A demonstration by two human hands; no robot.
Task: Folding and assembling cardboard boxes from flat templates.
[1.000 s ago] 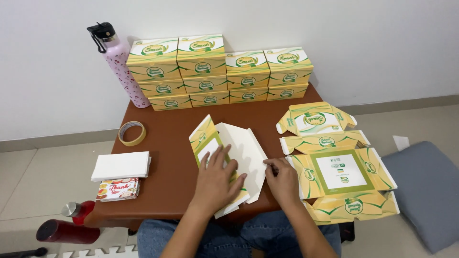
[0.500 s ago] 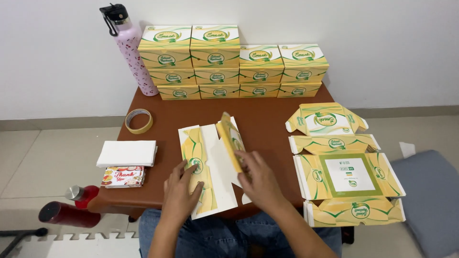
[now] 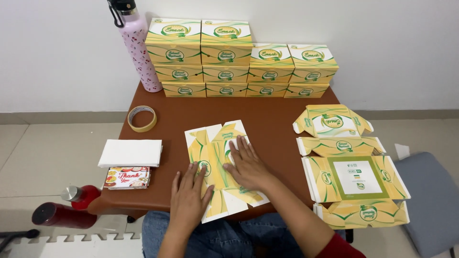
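A flat, unfolded yellow-and-green carton blank (image 3: 215, 148) lies printed side up on the brown table (image 3: 272, 119), in front of me. My left hand (image 3: 190, 195) presses flat on its near left part, fingers spread. My right hand (image 3: 246, 162) lies flat on its middle, fingers pointing away from me. Both palms rest on the cardboard; neither hand grips anything.
A stack of flat carton blanks (image 3: 354, 177) lies at the right, overhanging the table edge. Several folded boxes (image 3: 239, 62) are stacked along the wall beside a pink bottle (image 3: 136, 45). A tape roll (image 3: 142, 118), white napkins (image 3: 130, 153) and small cards (image 3: 127, 177) sit at left. A grey seat (image 3: 432, 200) stands to the right.
The carton blank was partly folded and white side up; now it lies spread flat, printed side up. Both hands moved from handling its flaps to pressing down on it.
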